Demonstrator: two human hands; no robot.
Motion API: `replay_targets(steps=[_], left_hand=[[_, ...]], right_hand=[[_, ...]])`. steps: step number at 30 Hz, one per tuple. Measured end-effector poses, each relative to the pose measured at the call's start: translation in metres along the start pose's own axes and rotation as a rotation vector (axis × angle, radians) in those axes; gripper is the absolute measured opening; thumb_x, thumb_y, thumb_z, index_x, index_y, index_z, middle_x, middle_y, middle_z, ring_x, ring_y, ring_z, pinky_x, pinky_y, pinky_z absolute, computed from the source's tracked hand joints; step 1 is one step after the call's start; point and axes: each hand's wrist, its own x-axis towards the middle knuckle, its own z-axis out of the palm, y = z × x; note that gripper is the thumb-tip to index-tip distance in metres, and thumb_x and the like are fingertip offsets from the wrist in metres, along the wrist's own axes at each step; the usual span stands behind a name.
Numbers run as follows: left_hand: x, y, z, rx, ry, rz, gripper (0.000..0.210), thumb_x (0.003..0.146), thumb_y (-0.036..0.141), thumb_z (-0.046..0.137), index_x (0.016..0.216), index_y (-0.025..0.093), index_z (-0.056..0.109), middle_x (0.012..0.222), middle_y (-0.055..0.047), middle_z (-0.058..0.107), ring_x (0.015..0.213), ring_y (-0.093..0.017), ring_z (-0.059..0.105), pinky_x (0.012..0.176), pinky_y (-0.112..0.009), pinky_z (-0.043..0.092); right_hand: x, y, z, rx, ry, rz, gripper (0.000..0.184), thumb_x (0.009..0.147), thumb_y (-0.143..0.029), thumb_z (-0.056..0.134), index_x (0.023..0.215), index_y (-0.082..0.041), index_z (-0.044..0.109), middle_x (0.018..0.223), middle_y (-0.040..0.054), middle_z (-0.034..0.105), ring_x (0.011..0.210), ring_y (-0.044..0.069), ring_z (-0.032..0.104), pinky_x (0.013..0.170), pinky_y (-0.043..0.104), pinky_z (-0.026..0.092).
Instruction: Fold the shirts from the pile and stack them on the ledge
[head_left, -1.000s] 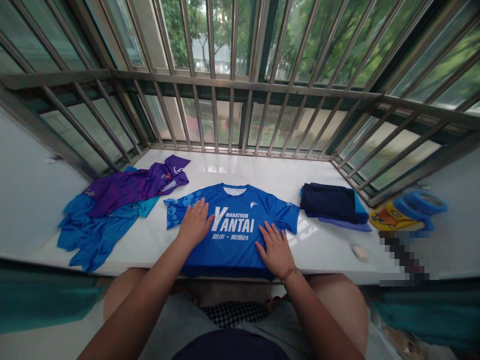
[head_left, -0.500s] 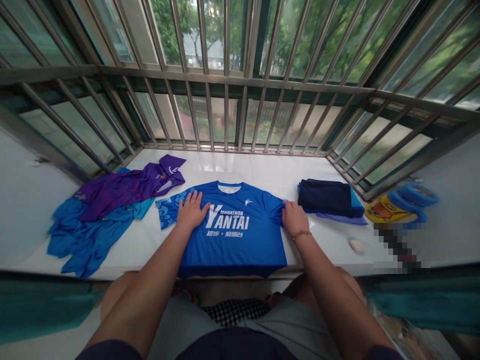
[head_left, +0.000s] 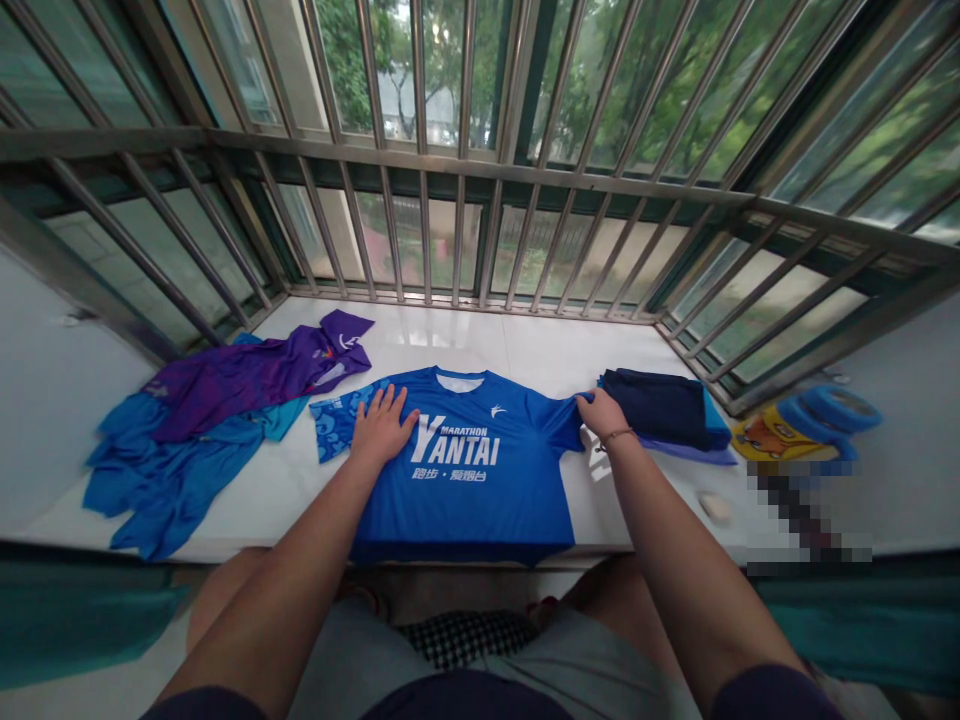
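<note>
A blue T-shirt (head_left: 465,510) with white "Marathon Yantai" lettering lies face up on the white sill, its neckline towards the window and its hem over the front edge. My left hand (head_left: 380,425) rests flat with spread fingers on the shirt's shoulder at the left, beside the patterned sleeve (head_left: 335,420). With fingers closed, my right hand (head_left: 602,412) grips the end of the other sleeve (head_left: 559,415) and holds it stretched out to the right, a little raised.
Purple and blue clothes (head_left: 225,400) lie crumpled at the left. A folded dark stack (head_left: 652,408) sits to the right, near a small pale block (head_left: 715,508) and a yellow and blue cup (head_left: 795,425). Metal window bars (head_left: 457,240) enclose the sill (head_left: 465,335).
My right hand has drawn the sleeve outward to the right and slightly up, spreading it. The left hand has stayed flat on the shirt. The view has shifted slightly.
</note>
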Motion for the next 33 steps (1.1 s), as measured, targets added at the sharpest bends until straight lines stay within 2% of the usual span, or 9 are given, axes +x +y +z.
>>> replay_targets(steps=[6,10,12,15,17,22,25,27,33], left_hand=[[0.007,-0.002,-0.003,-0.027,-0.017,-0.027,0.077,0.109,0.066,0.026,0.173,0.025,0.036,0.182,-0.009,0.023,0.168,-0.036,0.02,0.134,-0.068,0.017],[0.019,0.03,-0.012,-0.041,0.014,-0.06,0.071,0.111,0.058,0.027,0.17,0.022,0.042,0.178,-0.014,0.033,0.166,-0.043,0.026,0.128,-0.081,0.013],[0.022,0.059,-0.013,-0.043,0.055,0.164,0.064,0.112,0.051,0.031,0.167,0.023,0.046,0.178,-0.012,0.035,0.166,-0.039,0.027,0.131,-0.076,0.013],[0.026,0.103,-0.004,-0.067,-0.014,0.615,0.055,0.113,0.047,0.037,0.161,0.026,0.055,0.178,-0.007,0.037,0.166,-0.029,0.029,0.137,-0.061,0.015],[0.03,0.122,0.006,-0.082,-0.063,0.757,0.053,0.113,0.046,0.039,0.158,0.025,0.057,0.175,-0.007,0.042,0.166,-0.026,0.031,0.138,-0.058,0.013],[0.041,0.128,0.027,-0.205,-0.097,0.61,0.051,0.113,0.041,0.039,0.161,0.029,0.053,0.174,-0.006,0.045,0.163,-0.025,0.037,0.137,-0.059,0.018],[0.045,0.121,0.031,-0.281,-0.056,0.538,0.052,0.113,0.038,0.037,0.162,0.03,0.05,0.17,-0.005,0.05,0.161,-0.023,0.041,0.138,-0.06,0.015],[0.046,0.119,0.031,-0.325,-0.025,0.488,0.051,0.114,0.037,0.034,0.16,0.029,0.053,0.166,-0.006,0.056,0.159,-0.022,0.044,0.138,-0.059,0.014],[0.043,0.118,0.027,-0.402,0.026,0.497,0.04,0.111,0.046,0.045,0.132,0.027,0.074,0.155,-0.007,0.067,0.149,-0.027,0.055,0.135,-0.061,0.022]], right_hand=[[-0.003,0.006,0.003,0.025,-0.056,0.099,0.035,0.104,-0.025,0.056,0.123,-0.002,0.074,0.119,0.0246,0.078,0.111,0.03,0.075,0.091,0.031,0.053],[-0.015,-0.002,0.005,0.024,-0.026,0.132,0.038,0.107,-0.024,0.052,0.134,-0.003,0.068,0.125,0.0262,0.075,0.115,0.032,0.075,0.092,0.033,0.053],[-0.02,-0.011,0.002,0.028,-0.002,0.126,0.038,0.108,-0.024,0.05,0.138,-0.006,0.065,0.124,0.0249,0.076,0.113,0.031,0.075,0.092,0.034,0.053],[-0.026,-0.028,-0.008,0.034,0.047,0.079,0.037,0.11,-0.026,0.047,0.14,-0.009,0.062,0.117,0.0237,0.077,0.108,0.032,0.076,0.091,0.036,0.052],[-0.031,-0.042,-0.015,0.039,0.088,0.011,0.037,0.111,-0.028,0.047,0.141,-0.013,0.061,0.115,0.0218,0.078,0.106,0.031,0.075,0.09,0.036,0.052],[-0.057,-0.084,-0.018,0.089,0.152,-0.331,0.027,0.108,-0.028,0.058,0.133,-0.02,0.066,0.118,0.0151,0.077,0.108,0.027,0.072,0.092,0.033,0.05],[-0.08,-0.103,-0.01,0.222,0.039,-0.673,0.028,0.104,-0.026,0.065,0.131,-0.021,0.068,0.113,0.0102,0.077,0.098,0.023,0.072,0.09,0.033,0.053],[-0.092,-0.103,-0.006,0.355,-0.027,-0.782,0.029,0.105,-0.03,0.064,0.133,-0.023,0.068,0.112,0.0069,0.077,0.093,0.02,0.071,0.089,0.032,0.054],[-0.099,-0.041,0.005,0.443,0.187,-0.514,0.028,0.108,-0.035,0.05,0.12,-0.022,0.071,0.106,0.0077,0.077,0.082,0.02,0.07,0.079,0.033,0.054]])
